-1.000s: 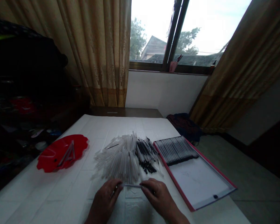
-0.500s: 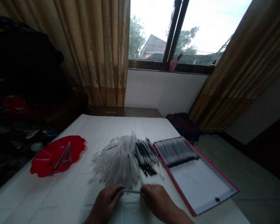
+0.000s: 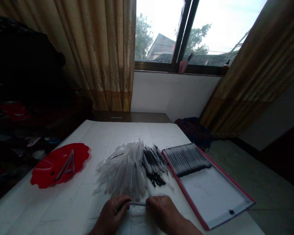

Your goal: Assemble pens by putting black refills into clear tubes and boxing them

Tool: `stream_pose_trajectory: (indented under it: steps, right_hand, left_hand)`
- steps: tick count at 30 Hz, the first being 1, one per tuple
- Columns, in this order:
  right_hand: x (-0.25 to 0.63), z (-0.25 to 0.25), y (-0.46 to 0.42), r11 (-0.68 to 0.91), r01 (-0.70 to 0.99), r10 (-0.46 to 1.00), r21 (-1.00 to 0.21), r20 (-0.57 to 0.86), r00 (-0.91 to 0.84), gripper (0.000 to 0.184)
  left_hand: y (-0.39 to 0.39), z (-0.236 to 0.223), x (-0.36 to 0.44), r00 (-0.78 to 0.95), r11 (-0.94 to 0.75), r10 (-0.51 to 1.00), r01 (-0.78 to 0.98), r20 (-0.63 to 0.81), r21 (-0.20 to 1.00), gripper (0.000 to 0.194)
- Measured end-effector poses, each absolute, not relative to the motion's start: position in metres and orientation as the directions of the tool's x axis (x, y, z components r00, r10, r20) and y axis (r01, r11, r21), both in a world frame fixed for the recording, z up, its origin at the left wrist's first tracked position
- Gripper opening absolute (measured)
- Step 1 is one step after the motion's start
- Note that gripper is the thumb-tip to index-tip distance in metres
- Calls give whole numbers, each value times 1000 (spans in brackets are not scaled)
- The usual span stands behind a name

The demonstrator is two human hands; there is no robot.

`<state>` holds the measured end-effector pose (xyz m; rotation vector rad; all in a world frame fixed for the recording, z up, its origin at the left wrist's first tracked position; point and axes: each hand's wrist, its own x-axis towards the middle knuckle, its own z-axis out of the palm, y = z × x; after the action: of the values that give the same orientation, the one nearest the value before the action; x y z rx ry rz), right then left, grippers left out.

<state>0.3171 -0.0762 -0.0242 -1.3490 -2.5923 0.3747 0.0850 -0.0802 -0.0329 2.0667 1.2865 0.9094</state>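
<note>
My left hand (image 3: 115,210) and my right hand (image 3: 163,210) are both closed, pinching opposite ends of a thin greyish tube, likely a pen barrel (image 3: 138,203). It lies level between them, low over the near part of the table, its ends hidden in the fingers. Just beyond is a large loose pile of translucent pen barrels (image 3: 124,173). Against that pile's right side rests a smaller heap of black-ended pieces (image 3: 154,164). To the right, a shallow pink-edged tray (image 3: 193,212) holds a row of clear tubes with black ends (image 3: 187,158) across its far half.
A red wavy-edged plate (image 3: 42,166) with a few clear pieces on it sits at the left of the white table (image 3: 107,129). Dark cluttered shelving stands beyond the left edge. A folded dark cloth (image 3: 194,130) lies past the far right corner.
Both hands still grip the tube and have barely shifted. The tray and the nearer table things appear slightly lower in view, as the camera tilted a little.
</note>
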Motion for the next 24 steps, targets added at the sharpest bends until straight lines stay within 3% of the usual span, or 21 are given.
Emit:
stream_pose_trajectory:
  steps: [5,9,12,14,18,24]
  right_hand:
    - [314,-14,-82,454,781,874,-429,45,-484,17]
    - [337,-2,-91,377,774,923,-510,132,-362,19]
    - [384,-1,-96,252,770,954,-586,283,-97,27]
    - [420,-5,-99,94,782,953,-615,283,108,31]
    - [464,-17,-103,-195,819,938,-540,142,317,30]
    - [450,-20,-105,-273,895,939,-352,107,328,27]
  left_hand:
    - [-77,-36,83,271,-335,938,533,219,777,23]
    - [-76,-49,78,159,-226,972,433,173,873,43]
    - [-76,-57,78,69,-129,991,378,112,917,54]
    - [-77,-58,79,24,-92,996,372,90,924,58]
    - [-78,-51,82,-9,-88,995,381,99,920,60]
    - [-81,-44,83,-12,-92,995,354,103,931,54]
